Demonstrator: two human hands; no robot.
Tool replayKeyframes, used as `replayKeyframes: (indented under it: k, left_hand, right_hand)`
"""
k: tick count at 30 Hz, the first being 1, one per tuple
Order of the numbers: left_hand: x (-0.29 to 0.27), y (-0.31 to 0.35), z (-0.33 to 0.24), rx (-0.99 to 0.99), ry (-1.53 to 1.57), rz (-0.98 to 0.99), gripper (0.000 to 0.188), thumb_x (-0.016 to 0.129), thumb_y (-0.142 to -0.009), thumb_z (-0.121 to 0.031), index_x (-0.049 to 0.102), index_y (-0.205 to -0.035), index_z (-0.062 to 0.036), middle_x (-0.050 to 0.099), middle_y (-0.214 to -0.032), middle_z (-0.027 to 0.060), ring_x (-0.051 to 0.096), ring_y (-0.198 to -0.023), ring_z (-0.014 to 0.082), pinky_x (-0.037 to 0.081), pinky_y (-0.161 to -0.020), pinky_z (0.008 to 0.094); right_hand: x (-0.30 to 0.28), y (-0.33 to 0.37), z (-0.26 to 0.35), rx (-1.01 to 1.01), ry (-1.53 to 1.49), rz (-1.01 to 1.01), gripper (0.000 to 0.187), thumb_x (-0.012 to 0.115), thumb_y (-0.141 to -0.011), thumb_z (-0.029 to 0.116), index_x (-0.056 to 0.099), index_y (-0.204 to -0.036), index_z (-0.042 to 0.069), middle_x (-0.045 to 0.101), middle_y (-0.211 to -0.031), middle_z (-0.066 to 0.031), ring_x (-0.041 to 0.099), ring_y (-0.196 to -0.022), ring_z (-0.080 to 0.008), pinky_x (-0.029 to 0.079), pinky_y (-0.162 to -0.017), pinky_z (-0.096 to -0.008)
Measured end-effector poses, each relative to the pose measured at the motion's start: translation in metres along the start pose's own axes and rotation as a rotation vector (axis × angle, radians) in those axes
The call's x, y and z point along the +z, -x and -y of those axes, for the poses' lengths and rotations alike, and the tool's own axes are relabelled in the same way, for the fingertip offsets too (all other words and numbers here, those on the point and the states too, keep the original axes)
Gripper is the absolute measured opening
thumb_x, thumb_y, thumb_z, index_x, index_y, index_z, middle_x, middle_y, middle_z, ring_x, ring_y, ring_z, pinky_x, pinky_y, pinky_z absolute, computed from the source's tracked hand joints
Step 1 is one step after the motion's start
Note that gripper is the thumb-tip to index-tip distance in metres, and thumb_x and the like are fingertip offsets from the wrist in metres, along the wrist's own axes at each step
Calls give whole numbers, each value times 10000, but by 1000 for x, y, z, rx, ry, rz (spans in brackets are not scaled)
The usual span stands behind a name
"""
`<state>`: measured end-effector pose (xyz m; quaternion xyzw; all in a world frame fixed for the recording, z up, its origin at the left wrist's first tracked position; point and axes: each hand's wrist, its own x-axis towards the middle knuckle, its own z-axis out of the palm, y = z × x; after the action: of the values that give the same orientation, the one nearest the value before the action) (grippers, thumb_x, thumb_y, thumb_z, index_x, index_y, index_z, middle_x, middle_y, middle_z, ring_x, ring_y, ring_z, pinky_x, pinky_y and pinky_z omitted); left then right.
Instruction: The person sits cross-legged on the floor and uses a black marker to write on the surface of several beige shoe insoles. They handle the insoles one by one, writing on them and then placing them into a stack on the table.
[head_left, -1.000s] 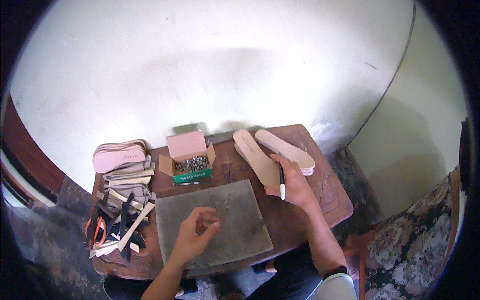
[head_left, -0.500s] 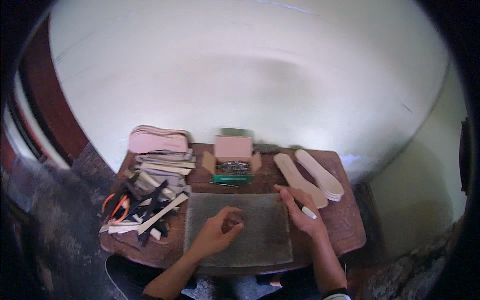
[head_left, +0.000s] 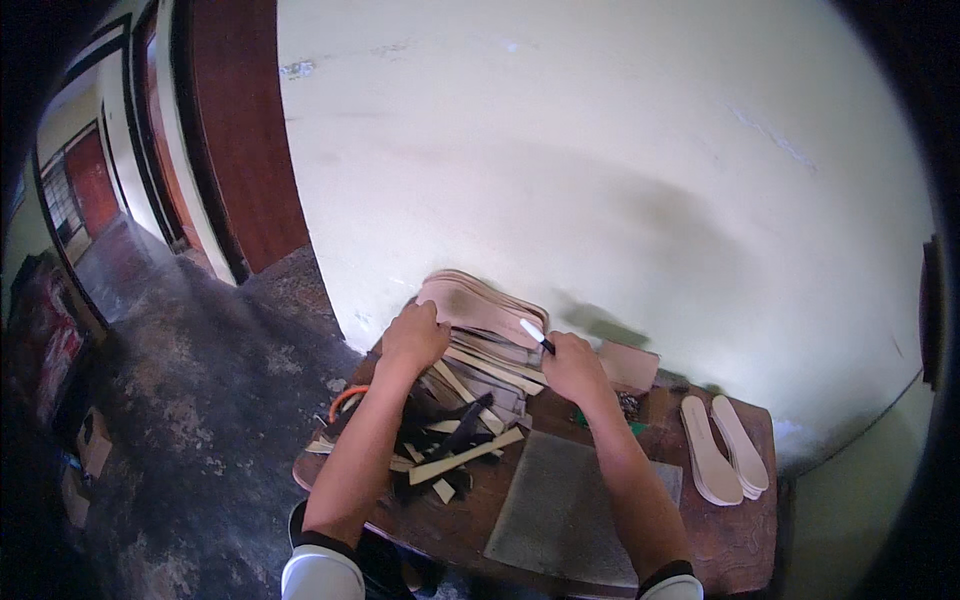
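A stack of pinkish-beige insoles (head_left: 478,303) lies at the table's back left, against the wall. My left hand (head_left: 418,338) is curled over the near left end of the top insole, fingertips partly hidden. At the stack's right end is my right hand (head_left: 577,370), closed around a black-and-white marker pen (head_left: 536,335) whose white end points up and left. My right hand's fingertips are close to the insoles; whether they touch cannot be made out. Below the stack lie more layered grey and beige pieces (head_left: 490,370).
Black and cream offcuts (head_left: 465,455) and orange-handled scissors (head_left: 348,398) lie at the left. A grey mat (head_left: 560,510) covers the table's middle. Behind my right forearm stands an open box (head_left: 630,367) of small metal pieces. More insoles (head_left: 712,465) lie on the right.
My view has swung left. Both hands have moved from over the mat and the right-hand insoles to the insole stack at the back left. The marker pen stays in my right hand.
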<state>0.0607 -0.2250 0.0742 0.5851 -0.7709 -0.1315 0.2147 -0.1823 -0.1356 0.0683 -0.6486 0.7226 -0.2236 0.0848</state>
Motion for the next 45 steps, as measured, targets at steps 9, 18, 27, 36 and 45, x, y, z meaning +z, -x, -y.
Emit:
replayKeyframes:
  k: [9, 18, 27, 36, 45]
  left_hand:
    - [69, -77, 79, -134, 193, 45, 542, 669, -893, -281, 548, -1300, 56, 626, -1280, 309, 593, -1229, 442, 487, -1031, 468]
    - [79, -79, 88, -199, 354, -23, 576, 725, -862, -257, 555, -1329, 35, 686, -1210, 254, 660, -1157, 380, 524, -982, 424]
    - [75, -79, 86, -217, 274, -150, 455, 736, -840, -237, 681, -1210, 23, 726, -1135, 226, 707, -1068, 364, 552, -948, 414]
    - [58, -71, 80, -280, 506, -250, 354, 747, -835, -215, 676, -1098, 11, 732, -1005, 213, 712, -953, 334, 561, -842, 414]
    - [70, -81, 94, -304, 875, -27, 342, 712, -929, -173, 568, -1147, 48, 669, -962, 131, 659, -815, 223, 575, -706, 364]
  right_hand:
    - [21, -30, 32, 284, 107, 151, 284, 615, -892, 149, 726, -1075, -38, 698, -1143, -288, 678, -1099, -434, 554, -929, -492]
    - [44, -47, 12, 294, 195, 88, 255, 589, -919, 136, 745, -1056, -12, 728, -1086, -254, 716, -1031, -407, 574, -888, -493]
    - [40, -52, 27, 327, 174, 80, 253, 597, -917, 140, 746, -1079, 15, 722, -1123, -241, 700, -1079, -402, 573, -903, -496]
    - [18, -50, 37, 398, 92, 19, 280, 590, -910, 155, 716, -1104, -3, 713, -1129, -252, 688, -1085, -432, 563, -926, -498]
    - [13, -53, 33, 402, 51, 75, 345, 600, -899, 214, 704, -1127, -24, 689, -1190, -276, 673, -1119, -433, 536, -972, -506]
